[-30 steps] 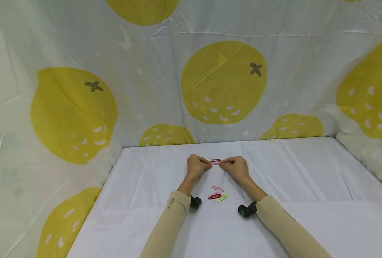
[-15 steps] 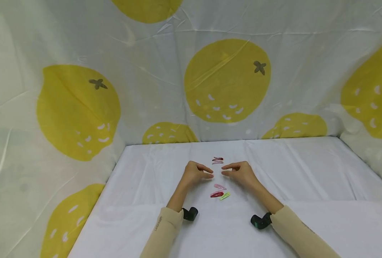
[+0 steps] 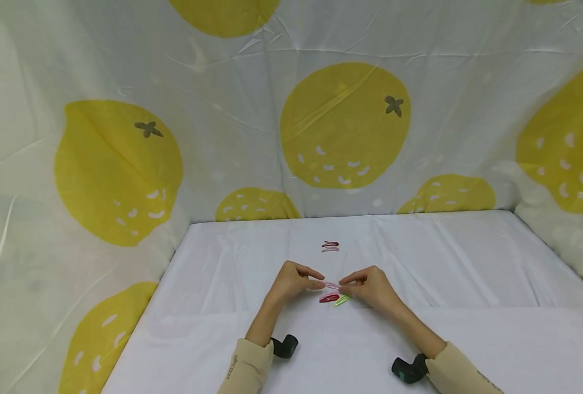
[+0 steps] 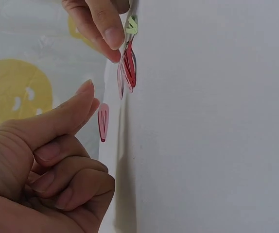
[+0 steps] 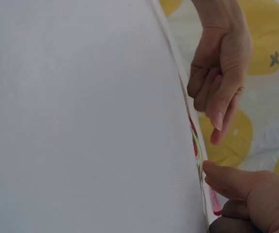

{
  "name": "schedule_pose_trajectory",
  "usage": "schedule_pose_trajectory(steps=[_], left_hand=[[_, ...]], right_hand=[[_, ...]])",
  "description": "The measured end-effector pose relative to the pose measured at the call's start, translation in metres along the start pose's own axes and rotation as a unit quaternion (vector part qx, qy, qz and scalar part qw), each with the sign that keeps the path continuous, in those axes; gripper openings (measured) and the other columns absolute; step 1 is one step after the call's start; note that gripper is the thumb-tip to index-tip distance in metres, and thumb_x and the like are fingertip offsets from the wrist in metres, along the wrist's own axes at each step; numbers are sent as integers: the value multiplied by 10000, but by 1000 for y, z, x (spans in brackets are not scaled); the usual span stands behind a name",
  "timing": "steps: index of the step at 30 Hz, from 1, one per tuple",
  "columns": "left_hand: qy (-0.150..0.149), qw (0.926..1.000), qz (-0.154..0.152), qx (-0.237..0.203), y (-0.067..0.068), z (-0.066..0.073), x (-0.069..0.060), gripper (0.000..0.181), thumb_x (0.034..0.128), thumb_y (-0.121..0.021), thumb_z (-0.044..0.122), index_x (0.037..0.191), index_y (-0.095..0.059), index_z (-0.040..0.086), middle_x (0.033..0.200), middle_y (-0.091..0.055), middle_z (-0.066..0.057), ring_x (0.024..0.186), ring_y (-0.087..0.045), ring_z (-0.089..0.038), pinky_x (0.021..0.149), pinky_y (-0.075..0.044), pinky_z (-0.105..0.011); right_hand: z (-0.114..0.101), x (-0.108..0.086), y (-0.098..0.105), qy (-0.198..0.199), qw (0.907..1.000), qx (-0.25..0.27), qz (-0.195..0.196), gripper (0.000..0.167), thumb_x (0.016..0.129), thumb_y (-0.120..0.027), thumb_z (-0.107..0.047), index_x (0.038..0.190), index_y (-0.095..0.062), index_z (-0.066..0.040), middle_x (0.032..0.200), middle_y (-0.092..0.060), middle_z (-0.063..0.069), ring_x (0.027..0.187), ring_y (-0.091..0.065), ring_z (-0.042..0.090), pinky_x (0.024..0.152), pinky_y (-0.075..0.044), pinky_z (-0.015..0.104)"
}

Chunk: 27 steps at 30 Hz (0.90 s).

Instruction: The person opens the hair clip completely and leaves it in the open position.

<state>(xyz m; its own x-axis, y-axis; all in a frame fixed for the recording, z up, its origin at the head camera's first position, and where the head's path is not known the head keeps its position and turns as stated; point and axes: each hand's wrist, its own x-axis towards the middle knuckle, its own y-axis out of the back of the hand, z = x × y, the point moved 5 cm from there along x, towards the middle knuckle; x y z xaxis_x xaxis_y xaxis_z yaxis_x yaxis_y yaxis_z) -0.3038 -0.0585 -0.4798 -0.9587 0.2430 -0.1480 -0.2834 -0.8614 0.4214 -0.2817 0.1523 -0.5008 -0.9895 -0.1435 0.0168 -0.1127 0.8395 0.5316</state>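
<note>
In the head view a light pink hair clip (image 3: pixel 332 285) lies on the white cloth between my two hands. My left hand (image 3: pixel 293 280) is at its left end, thumb and index finger apart and extended; the left wrist view shows its other fingers curled in, nothing held. At the clip's right end is my right hand (image 3: pixel 369 285), thumb and index fingertips around that end with a small gap between them. Just nearer lie a red hair clip (image 3: pixel 328 298), with pink along its edge, and a yellow-green hair clip (image 3: pixel 342 300).
Farther back on the white-covered table (image 3: pixel 252 257) a dark red clip (image 3: pixel 330 243) and a pink clip (image 3: pixel 330 249) lie one behind the other. A lemon-print curtain (image 3: pixel 232 120) hangs behind and at the sides. Black wrist cameras (image 3: pixel 285 346) hang by both sleeves.
Both hands let go of the pink clip by the dark red one at the back, then came nearer, fingers spread. Now they are at the ends of the light pink clip.
</note>
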Motion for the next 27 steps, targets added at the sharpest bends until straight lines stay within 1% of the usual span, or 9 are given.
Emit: schedule_pose_trajectory(steps=[6, 9, 11, 16, 18, 20, 22, 25, 27], left_hand=[[-66, 9999, 33, -107, -2, 0, -2, 204, 773, -904, 103, 941, -833, 11, 603, -472, 65, 639, -384, -103, 551, -298, -228], [-83, 9999, 26, -93, -4, -1, -1, 209, 770, -906, 106, 938, -832, 7, 604, -477, 63, 629, -385, -101, 543, -298, -226], [-86, 9999, 30, -75, -5, -1, -1, 206, 768, -906, 107, 935, -833, 12, 597, -474, 67, 616, -384, -94, 535, -300, -224], [-71, 9999, 153, -33, -5, -1, 1, 175, 778, -910, 143, 907, -843, 46, 558, -456, 70, 577, -377, -86, 518, -293, -222], [-44, 9996, 266, -11, -4, 1, 0, 176, 782, -912, 171, 893, -845, 52, 587, -493, 60, 595, -398, -91, 528, -303, -225], [-29, 9993, 372, 13, -3, 3, -2, 190, 788, -912, 195, 886, -844, 47, 654, -600, 46, 639, -443, -96, 553, -338, -228], [-49, 9990, 439, -7, -3, 5, -4, 211, 803, -903, 209, 886, -840, 27, 754, -718, -8, 701, -507, -94, 598, -390, -229], [-165, 9991, 397, -18, -6, 9, -5, 229, 834, -880, 216, 887, -833, -1, 897, -801, -101, 785, -570, -95, 668, -440, -242], [-236, 9992, 324, -54, -9, 12, -6, 236, 854, -862, 221, 889, -831, -11, 922, -804, -135, 810, -580, -94, 689, -443, -248]], right_hand=[[-3, 0, -3, 176, 9998, -39, 126, 47, 812, -880, -153, 842, -850, -135, 547, -523, -62, 556, -414, 53, 532, -302, 198], [-4, 0, -3, 295, 9994, -6, 152, 53, 806, -884, -150, 792, -839, -128, 546, -541, -70, 547, -407, 39, 522, -295, 198], [-5, 1, -4, 325, 9994, 42, 101, 74, 811, -881, -155, 770, -827, -128, 547, -531, -77, 545, -396, 29, 522, -289, 195], [-5, 2, -6, 290, 9992, 268, -74, 109, 839, -863, -193, 786, -804, -118, 562, -463, -79, 552, -379, 24, 519, -279, 197], [-6, 2, -6, 298, 9990, 323, -34, 111, 845, -859, -198, 796, -802, -116, 559, -443, -78, 548, -369, 33, 513, -269, 201], [-8, 2, -5, 331, 9990, 298, 74, 104, 847, -858, -201, 801, -803, -126, 551, -416, -76, 544, -355, 38, 512, -258, 203], [-11, 1, -4, 359, 9988, 296, 152, 86, 845, -861, -198, 806, -807, -143, 546, -395, -73, 537, -342, 42, 514, -252, 202], [-15, 0, -5, 430, 9984, 351, 116, 74, 843, -864, -203, 818, -806, -164, 547, -374, -73, 527, -322, 37, 518, -252, 199], [-19, -1, -7, 521, 9976, 456, 41, 71, 839, -866, -196, 819, -802, -170, 548, -361, -73, 518, -309, 32, 519, -255, 196]])
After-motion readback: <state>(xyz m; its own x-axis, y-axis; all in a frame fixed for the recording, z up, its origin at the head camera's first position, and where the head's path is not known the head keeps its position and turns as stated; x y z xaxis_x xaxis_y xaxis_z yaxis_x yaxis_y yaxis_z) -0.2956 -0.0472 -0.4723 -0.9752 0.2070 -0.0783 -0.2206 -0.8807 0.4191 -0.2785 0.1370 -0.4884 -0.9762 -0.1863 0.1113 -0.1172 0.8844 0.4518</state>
